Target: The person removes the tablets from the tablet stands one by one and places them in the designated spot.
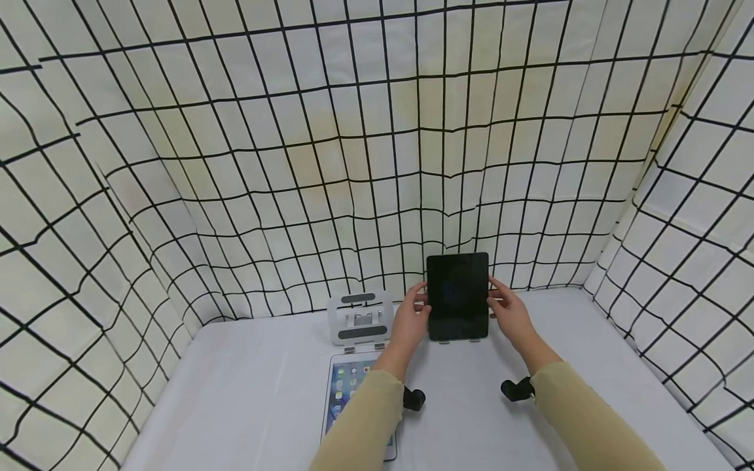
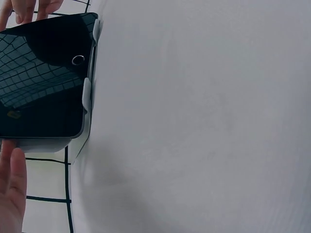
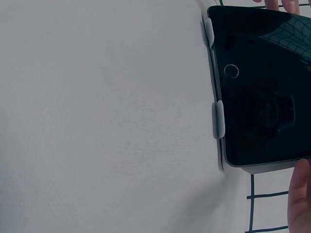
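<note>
A black tablet (image 1: pixel 458 296) with a dark screen stands upright, leaning slightly back on a light stand. Two small stand hooks (image 3: pixel 218 119) catch its lower edge, and its round home button shows in both wrist views. At the tablet's left side my left hand (image 1: pixel 410 320) holds the edge, thumb near the front and fingers reaching toward the back. My right hand (image 1: pixel 511 318) holds the opposite edge in much the same way. Most of the stand behind the tablet is hidden.
Left of the tablet stands a second stand (image 1: pixel 360 319), white with grey pads. Before it lies a white tablet (image 1: pixel 347 379) with a lit screen, partly covered by my left forearm. A white cloth covers the table (image 1: pixel 247 392); black-gridded white sheets (image 1: pixel 330 163) enclose it.
</note>
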Demonstrator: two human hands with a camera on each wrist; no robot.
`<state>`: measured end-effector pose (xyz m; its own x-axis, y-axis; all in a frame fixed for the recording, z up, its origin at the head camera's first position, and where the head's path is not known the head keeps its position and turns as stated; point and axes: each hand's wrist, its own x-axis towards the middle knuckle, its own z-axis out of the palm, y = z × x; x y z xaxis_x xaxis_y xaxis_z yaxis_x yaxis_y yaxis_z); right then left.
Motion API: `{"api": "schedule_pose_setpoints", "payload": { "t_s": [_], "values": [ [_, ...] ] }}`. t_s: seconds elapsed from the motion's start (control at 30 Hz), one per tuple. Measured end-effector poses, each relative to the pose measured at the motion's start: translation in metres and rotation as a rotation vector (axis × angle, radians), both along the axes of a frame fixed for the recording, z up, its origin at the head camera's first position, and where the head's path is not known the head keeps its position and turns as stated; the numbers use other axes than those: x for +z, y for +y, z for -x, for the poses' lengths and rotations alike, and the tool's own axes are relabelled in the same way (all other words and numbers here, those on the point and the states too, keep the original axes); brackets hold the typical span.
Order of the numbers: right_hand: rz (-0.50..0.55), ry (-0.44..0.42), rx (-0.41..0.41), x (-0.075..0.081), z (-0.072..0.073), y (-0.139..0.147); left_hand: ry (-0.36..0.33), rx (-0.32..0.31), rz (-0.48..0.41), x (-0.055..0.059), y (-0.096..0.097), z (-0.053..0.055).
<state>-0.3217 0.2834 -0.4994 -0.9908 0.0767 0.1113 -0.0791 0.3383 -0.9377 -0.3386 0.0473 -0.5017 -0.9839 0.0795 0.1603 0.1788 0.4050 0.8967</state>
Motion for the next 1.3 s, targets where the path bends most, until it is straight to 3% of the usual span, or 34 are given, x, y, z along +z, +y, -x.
{"api": "schedule_pose_setpoints", "payload": {
  "t_s": [0.5, 1.3],
  "values": [
    [0.024, 0.047, -0.045, -0.0032, 0.0004, -0.0021, 0.039, 0.027, -0.012, -0.0008, 0.0035, -0.0046],
    [0.028, 0.044, -0.029, -0.0005, -0.0036, -0.0057, 0.009, 0.017, -0.063, 0.0020, -0.0022, -0.0088]
  ]
}}
